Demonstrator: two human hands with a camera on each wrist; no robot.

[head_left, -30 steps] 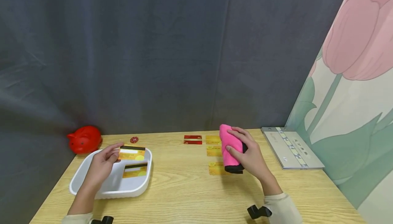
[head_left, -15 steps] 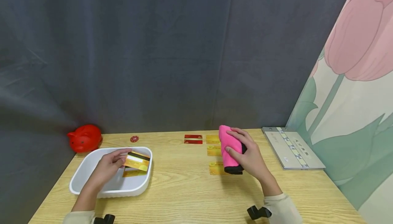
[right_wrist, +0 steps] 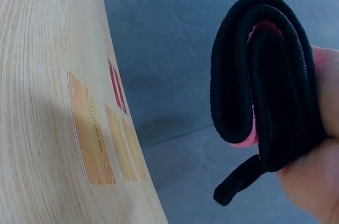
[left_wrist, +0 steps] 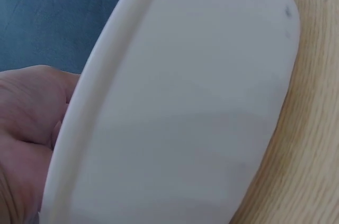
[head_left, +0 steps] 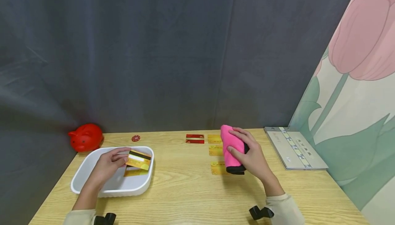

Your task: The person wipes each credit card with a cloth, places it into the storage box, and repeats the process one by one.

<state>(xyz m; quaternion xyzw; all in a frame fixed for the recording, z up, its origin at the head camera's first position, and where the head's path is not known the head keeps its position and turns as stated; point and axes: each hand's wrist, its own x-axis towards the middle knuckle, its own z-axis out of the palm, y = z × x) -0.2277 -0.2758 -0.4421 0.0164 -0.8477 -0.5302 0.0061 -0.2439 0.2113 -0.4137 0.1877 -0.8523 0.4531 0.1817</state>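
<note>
My left hand [head_left: 106,166] is over the white plastic tray [head_left: 81,177] and pinches a gold bank card [head_left: 139,160] with a black stripe. Below it, another gold card [head_left: 132,173] lies in the tray, partly covered by the held one. From the left wrist, the tray's outer wall [left_wrist: 185,75] fills most of the view and hides the fingertips. My right hand [head_left: 254,156] grips a folded pink towel [head_left: 231,146] with black edging above the table. Its black folded end [right_wrist: 228,86] faces the right wrist camera, a small loop hanging from it.
Several gold cards [head_left: 217,168] lie left of and partly behind the towel. Beside them is a red card [head_left: 195,139]. A red poker chip [head_left: 135,138] and red piggy bank [head_left: 86,138] stand at the back left. A grey album [head_left: 296,149] lies at the right.
My left hand has lowered the held card toward the tray and shifted slightly right, tilting it over the other card. My right hand with the towel has stayed nearly still.
</note>
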